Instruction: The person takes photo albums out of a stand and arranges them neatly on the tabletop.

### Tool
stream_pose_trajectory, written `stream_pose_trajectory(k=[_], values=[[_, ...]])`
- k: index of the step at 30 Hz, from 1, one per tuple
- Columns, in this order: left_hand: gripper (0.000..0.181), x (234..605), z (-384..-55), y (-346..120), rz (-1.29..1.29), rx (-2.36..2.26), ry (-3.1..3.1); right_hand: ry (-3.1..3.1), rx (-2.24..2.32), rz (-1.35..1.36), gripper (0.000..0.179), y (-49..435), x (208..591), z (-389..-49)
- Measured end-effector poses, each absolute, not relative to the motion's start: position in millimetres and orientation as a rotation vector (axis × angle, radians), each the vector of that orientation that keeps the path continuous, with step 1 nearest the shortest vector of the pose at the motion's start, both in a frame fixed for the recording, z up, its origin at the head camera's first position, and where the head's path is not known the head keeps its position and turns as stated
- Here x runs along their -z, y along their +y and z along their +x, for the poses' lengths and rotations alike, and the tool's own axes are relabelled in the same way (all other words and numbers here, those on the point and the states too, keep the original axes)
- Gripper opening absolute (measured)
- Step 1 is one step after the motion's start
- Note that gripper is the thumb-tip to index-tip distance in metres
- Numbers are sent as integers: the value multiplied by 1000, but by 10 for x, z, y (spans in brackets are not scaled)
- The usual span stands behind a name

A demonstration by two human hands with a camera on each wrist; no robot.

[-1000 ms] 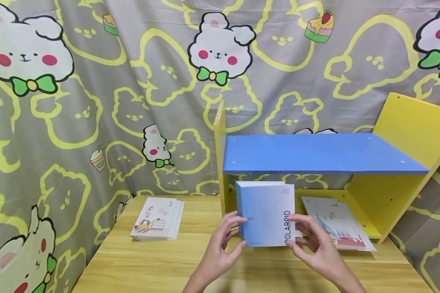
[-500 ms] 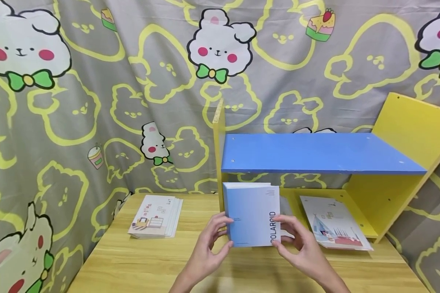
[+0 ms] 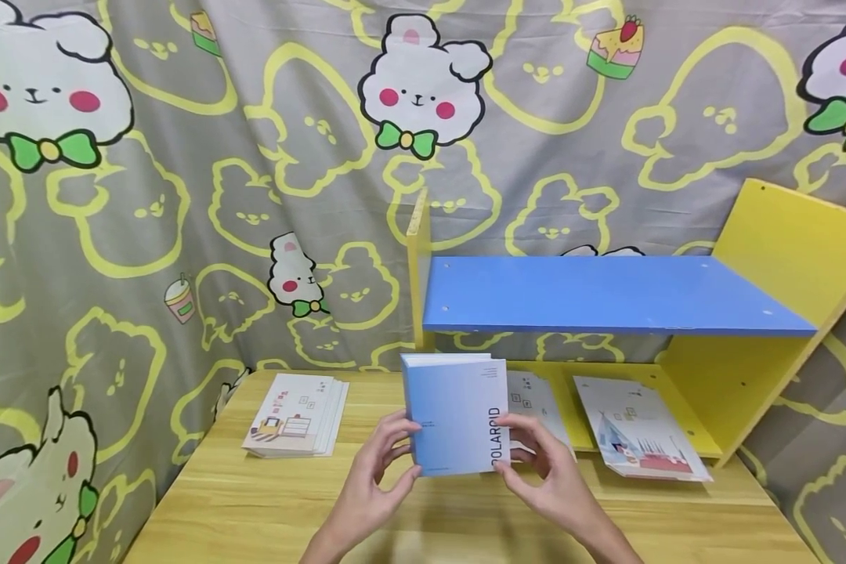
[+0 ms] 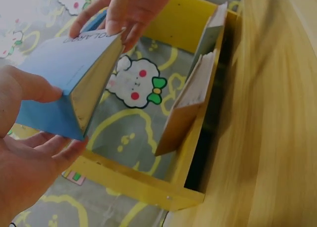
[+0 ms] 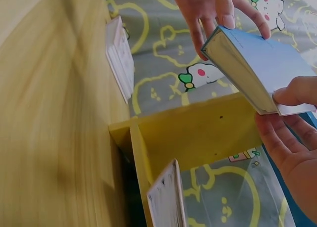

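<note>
A blue-to-white photo album (image 3: 454,415) with "POLAROID" on its cover is held upright above the table, in front of the shelf. My left hand (image 3: 370,486) grips its left edge between thumb and fingers. On the opposite edge, my right hand (image 3: 557,486) pinches it the same way. Both wrist views show the album (image 4: 64,68) tilted, its page block between the covers, with thumbs on one cover and fingers behind.
A yellow shelf unit with a blue board (image 3: 606,294) stands at the right. Illustrated booklets (image 3: 638,431) and another pile (image 3: 536,399) lie on its bottom board. A booklet stack (image 3: 289,415) sits left on the wooden table (image 3: 211,509). A patterned curtain (image 3: 352,47) hangs behind.
Both hands have carried the album leftward, uncovering the booklet pile behind it on the shelf's bottom board. The grip looks the same. The head view has shifted slightly.
</note>
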State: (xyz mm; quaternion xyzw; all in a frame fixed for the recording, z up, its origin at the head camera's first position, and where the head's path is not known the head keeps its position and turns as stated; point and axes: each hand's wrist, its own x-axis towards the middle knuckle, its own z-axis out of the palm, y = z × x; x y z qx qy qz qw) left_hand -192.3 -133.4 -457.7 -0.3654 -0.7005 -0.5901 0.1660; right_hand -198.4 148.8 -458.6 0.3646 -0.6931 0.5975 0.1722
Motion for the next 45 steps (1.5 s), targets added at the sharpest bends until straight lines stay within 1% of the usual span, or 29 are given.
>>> stream_pose_trajectory(k=[9,19,28,45], values=[[59,4626,-1943,-1538,-1023,1694,-1936,-1940,-1708,1047,66,1253,4604,-2040],[55,4681,-1919,-1822,-976,1746,-1927,-1951,-1733,1062,64,961,4643,-2106],[54,4619,-1931,-2032,-982,1763,-1959,-1848,-1700,1140,66,756,4662,-2131],[57,4512,-2043,-2276,-1034,1762,-1986,-1783,-1785,1112,66,504,4744,-2230]])
